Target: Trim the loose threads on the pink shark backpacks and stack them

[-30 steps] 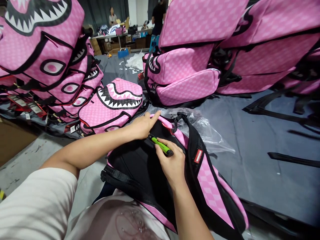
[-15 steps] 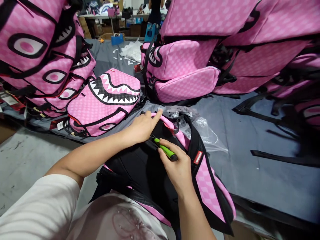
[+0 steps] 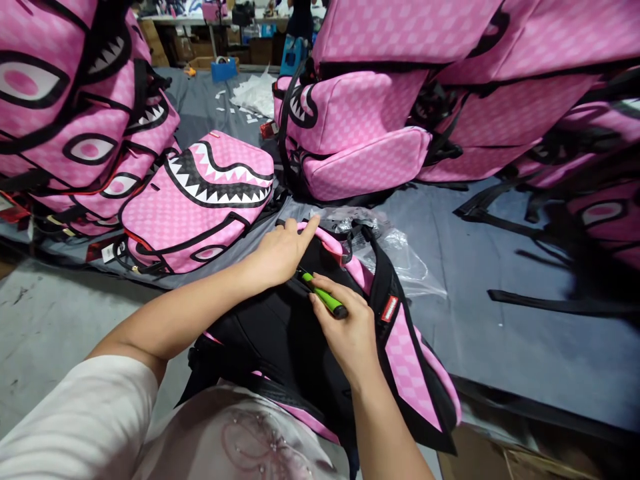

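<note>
A black and pink backpack lies back side up across my lap and the table edge. My left hand grips its top edge near the pink handle, one finger stretched out and the others curled over the fabric. My right hand is closed around a slim green-handled tool with a black butt end. The tool's narrow dark tip points at the black fabric just beside my left hand; its exact kind cannot be made out. A shoulder strap with a red label runs down the bag's right side.
Clear plastic film lies behind the bag on the grey-covered table. A shark-mouth pink backpack rests to the left, beside a stack of pink backpacks. More pink backpacks are piled at right. A person is at the back.
The view has shifted slightly, so the surroundings appear a little further left. Both hands keep their hold, and the green tool stays beside my left hand.
</note>
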Demonstrator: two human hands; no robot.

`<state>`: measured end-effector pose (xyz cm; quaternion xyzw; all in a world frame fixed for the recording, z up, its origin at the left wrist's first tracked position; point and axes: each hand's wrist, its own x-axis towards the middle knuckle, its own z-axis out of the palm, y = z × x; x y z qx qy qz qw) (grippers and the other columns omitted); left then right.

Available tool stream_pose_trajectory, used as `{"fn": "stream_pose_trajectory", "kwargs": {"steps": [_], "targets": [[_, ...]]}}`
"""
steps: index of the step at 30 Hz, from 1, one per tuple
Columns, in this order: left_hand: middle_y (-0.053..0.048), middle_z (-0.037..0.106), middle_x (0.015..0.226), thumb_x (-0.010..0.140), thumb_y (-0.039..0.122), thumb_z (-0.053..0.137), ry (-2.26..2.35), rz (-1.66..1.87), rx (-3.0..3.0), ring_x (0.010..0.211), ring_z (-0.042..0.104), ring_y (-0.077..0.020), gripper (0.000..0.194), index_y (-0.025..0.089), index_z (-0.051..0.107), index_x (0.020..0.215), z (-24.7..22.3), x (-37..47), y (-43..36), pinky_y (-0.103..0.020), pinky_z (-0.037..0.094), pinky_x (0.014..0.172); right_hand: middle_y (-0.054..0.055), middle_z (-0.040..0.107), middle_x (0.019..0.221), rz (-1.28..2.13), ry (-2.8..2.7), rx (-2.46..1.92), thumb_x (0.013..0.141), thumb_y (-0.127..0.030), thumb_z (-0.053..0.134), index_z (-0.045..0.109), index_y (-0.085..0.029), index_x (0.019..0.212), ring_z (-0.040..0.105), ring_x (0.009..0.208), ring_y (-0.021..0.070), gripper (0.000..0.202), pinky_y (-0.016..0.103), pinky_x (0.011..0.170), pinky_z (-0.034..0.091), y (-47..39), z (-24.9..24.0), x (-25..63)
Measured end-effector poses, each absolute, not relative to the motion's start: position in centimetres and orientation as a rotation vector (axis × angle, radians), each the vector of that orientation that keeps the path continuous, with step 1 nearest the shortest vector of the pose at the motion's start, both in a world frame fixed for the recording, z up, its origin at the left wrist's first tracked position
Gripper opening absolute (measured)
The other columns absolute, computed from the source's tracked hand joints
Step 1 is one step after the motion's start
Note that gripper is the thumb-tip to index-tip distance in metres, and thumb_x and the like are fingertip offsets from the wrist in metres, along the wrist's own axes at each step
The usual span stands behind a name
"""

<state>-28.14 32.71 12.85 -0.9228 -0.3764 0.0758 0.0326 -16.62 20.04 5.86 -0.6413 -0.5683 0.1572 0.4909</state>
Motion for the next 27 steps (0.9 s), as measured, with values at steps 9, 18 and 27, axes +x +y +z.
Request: {"fn": "stream_pose_trajectory", "kwargs": {"steps": [9,18,27], "targets": [[-0.018,0.051,0.123,0.089,0.01,0.052,-1.167,0.219,-2.837,0.105,0.063,-0.0258,0.082,0.015,0.008,0.157,13.12,-28.14,32.55,-0.032,0.052,0.081,0.004,0.077,0.102,0.551,-1.281,-1.568,0.087,-0.031,0.066,0.075,-0.025,0.102,0.071,0.093,0.023,0.018,0.042,0.091,0.053,19.79,6.17,-15.89],[-0.018,0.05,0.125,0.089,0.01,0.052,-1.189,0.232,-2.828,0.105,0.063,-0.0252,0.081,0.017,0.007,0.157,12.91,-27.87,32.66,-0.032,0.052,0.08,0.005,0.074,0.11,0.581,-1.336,-1.507,0.084,-0.019,0.062,0.072,-0.024,0.102,0.069,0.105,0.0219,0.022,0.041,0.099,0.052,20.34,6.53,-16.3],[-0.017,0.051,0.122,0.089,0.013,0.054,-1.173,0.247,-2.791,0.103,0.063,-0.0248,0.083,0.016,0.006,0.157,13.0,-27.77,32.66,-0.031,0.053,0.079,0.005,0.074,0.113,0.57,-1.355,-1.479,0.083,-0.015,0.059,0.073,-0.025,0.103,0.068,0.11,0.0219,0.026,0.043,0.103,0.05,20.33,6.51,-16.23]]}}
